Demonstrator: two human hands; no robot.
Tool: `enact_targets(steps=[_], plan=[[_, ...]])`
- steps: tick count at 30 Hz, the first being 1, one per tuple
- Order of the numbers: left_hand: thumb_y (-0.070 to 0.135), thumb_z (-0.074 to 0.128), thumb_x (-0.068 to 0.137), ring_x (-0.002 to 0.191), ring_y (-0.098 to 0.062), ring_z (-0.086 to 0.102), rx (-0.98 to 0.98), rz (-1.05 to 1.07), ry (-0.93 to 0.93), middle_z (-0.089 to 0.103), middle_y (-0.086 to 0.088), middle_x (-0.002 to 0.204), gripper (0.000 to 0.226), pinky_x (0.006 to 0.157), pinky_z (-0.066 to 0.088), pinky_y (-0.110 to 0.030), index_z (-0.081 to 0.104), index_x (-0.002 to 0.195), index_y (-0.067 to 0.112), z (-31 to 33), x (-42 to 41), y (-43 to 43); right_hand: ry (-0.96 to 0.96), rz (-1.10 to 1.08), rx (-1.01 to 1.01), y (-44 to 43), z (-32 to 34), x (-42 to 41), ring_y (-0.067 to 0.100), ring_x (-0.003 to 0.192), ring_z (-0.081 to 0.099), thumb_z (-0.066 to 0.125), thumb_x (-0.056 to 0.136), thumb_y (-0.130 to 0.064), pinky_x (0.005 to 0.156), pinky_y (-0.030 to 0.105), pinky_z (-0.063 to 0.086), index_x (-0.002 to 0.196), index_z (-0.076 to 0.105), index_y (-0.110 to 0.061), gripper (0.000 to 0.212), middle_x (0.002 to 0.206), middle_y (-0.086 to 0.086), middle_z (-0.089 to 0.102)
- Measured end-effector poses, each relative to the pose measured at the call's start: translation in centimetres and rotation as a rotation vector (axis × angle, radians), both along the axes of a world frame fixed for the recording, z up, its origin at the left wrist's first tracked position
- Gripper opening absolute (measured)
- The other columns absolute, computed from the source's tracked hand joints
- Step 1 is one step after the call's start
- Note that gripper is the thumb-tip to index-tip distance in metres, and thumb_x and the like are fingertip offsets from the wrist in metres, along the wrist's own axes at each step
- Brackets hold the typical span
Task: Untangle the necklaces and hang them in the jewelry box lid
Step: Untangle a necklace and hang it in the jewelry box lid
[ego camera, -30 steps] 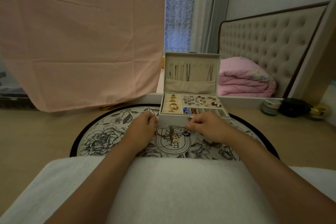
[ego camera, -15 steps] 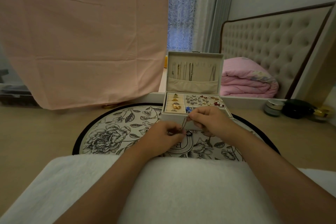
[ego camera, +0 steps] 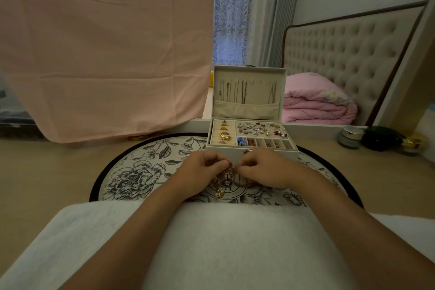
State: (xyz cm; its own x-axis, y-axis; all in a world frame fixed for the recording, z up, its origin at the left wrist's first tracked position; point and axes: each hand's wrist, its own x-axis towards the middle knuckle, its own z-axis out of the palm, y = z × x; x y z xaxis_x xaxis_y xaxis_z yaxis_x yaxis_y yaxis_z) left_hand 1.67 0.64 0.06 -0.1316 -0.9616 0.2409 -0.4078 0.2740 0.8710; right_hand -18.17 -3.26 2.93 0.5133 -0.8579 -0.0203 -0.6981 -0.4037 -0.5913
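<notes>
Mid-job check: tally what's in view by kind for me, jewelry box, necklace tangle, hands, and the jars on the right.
Jewelry box: 1
Necklace tangle: 1
Hands: 2, left hand and right hand, both pinching the tangle
Jars: 3, silver-lidded jar, black jar, gold-lidded jar
Total: 7

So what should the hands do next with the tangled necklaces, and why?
Probably draw the two hands gently apart to loosen the knot. The left hand and right hand both pinch the tangled necklaces above the round mat, and the chains hang bunched in one clump. The box lid stands open behind, but no single chain looks free to hang yet.
</notes>
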Motion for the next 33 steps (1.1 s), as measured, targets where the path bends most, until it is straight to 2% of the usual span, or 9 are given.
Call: enact_targets(steps=[6, 9, 12, 15, 18, 24, 27, 31, 33], plan=[[0.013, 0.064, 0.094, 0.083, -0.020, 0.072, -0.042, 0.072, 0.038, 0.076, 0.000, 0.084, 0.013, 0.079, 0.059, -0.032, 0.075, 0.091, 0.018, 0.2, 0.0, 0.0, -0.331, 0.025, 0.154, 0.0, -1.1, 0.5, 0.010, 0.094, 0.071, 0.064, 0.097, -0.027, 0.093, 0.030, 0.050, 0.088, 0.079, -0.022, 0.019, 0.091, -0.003, 0.078], [0.010, 0.062, 0.094, 0.072, -0.017, 0.071, -0.064, 0.107, 0.020, 0.075, -0.001, 0.076, 0.016, 0.074, 0.059, -0.039, 0.073, 0.087, 0.019, 0.3, 0.1, 0.0, -0.517, -0.008, 0.250, 0.1, -1.0, 0.6, 0.015, 0.087, 0.073, 0.063, 0.098, -0.017, 0.081, 0.027, 0.056, 0.093, 0.077, -0.011, 0.016, 0.089, 0.006, 0.078], [0.014, 0.061, 0.095, 0.074, -0.031, 0.072, -0.057, 0.117, 0.031, 0.075, -0.007, 0.077, 0.014, 0.072, 0.059, -0.043, 0.070, 0.085, 0.019, 0.4, 0.2, -0.1, -0.642, -0.058, 0.318, 0.3, -0.7, 0.8, 0.022, 0.069, 0.068, 0.063, 0.097, -0.011, 0.073, 0.035, 0.062, 0.090, 0.075, -0.006, 0.014, 0.078, 0.010, 0.073], [0.010, 0.059, 0.096, 0.080, -0.022, 0.073, -0.022, 0.119, 0.164, 0.076, -0.005, 0.081, 0.012, 0.076, 0.058, -0.035, 0.069, 0.088, 0.011, 0.7, 0.0, 0.0, -0.655, -0.092, 0.354, 0.3, -0.6, 0.9, 0.012, 0.048, 0.046, 0.064, 0.097, -0.013, 0.045, 0.026, 0.043, 0.094, 0.074, -0.006, 0.013, 0.074, 0.008, 0.066], [0.008, 0.060, 0.095, 0.086, -0.020, 0.073, -0.020, 0.111, 0.195, 0.075, -0.002, 0.082, 0.014, 0.090, 0.057, -0.041, 0.070, 0.085, 0.010, 0.7, -0.2, 0.0, -0.591, -0.114, 0.304, 0.3, -0.3, 0.9, 0.008, 0.042, 0.036, 0.065, 0.096, -0.014, 0.039, 0.020, 0.028, 0.098, 0.074, -0.006, 0.012, 0.074, 0.004, 0.068], [0.009, 0.051, 0.100, 0.081, -0.020, 0.070, -0.110, 0.227, 0.246, 0.073, -0.002, 0.078, 0.018, 0.083, 0.058, -0.035, 0.064, 0.088, 0.008, 0.9, -0.1, -0.2, -0.422, -0.109, 0.299, 0.2, -0.5, 0.8, 0.010, 0.044, 0.045, 0.059, 0.101, -0.016, 0.040, 0.021, 0.034, 0.093, 0.070, -0.009, 0.015, 0.082, 0.005, 0.073], [0.009, 0.046, 0.102, 0.061, -0.010, 0.062, -0.070, 0.256, 0.253, 0.062, -0.003, 0.067, 0.021, 0.071, 0.054, -0.034, 0.061, 0.087, 0.008, 1.0, 0.4, -0.3, -0.408, -0.103, 0.272, 0.2, -0.5, 0.8, 0.007, 0.041, 0.043, 0.059, 0.100, -0.016, 0.040, 0.019, 0.034, 0.096, 0.071, -0.008, 0.015, 0.082, 0.005, 0.073], [0.003, 0.042, 0.098, 0.057, -0.012, 0.055, 0.068, 0.307, 0.436, 0.052, -0.005, 0.066, 0.026, 0.068, 0.055, -0.032, 0.054, 0.075, 0.008, 1.1, 0.7, -0.9, -0.422, -0.125, 0.219, 0.1, -0.4, 0.9, 0.004, 0.040, 0.039, 0.059, 0.101, -0.015, 0.039, 0.017, 0.034, 0.101, 0.071, -0.008, 0.015, 0.084, 0.005, 0.074], [0.011, 0.047, 0.089, 0.059, -0.018, 0.051, 0.104, 0.380, 0.346, 0.053, -0.007, 0.065, 0.028, 0.063, 0.052, -0.034, 0.056, 0.063, 0.009, 0.8, 1.4, -1.3, -0.433, -0.128, 0.209, 0.0, -0.4, 0.9, 0.006, 0.041, 0.038, 0.058, 0.101, -0.017, 0.039, 0.018, 0.033, 0.101, 0.071, -0.009, 0.015, 0.085, 0.008, 0.074]])
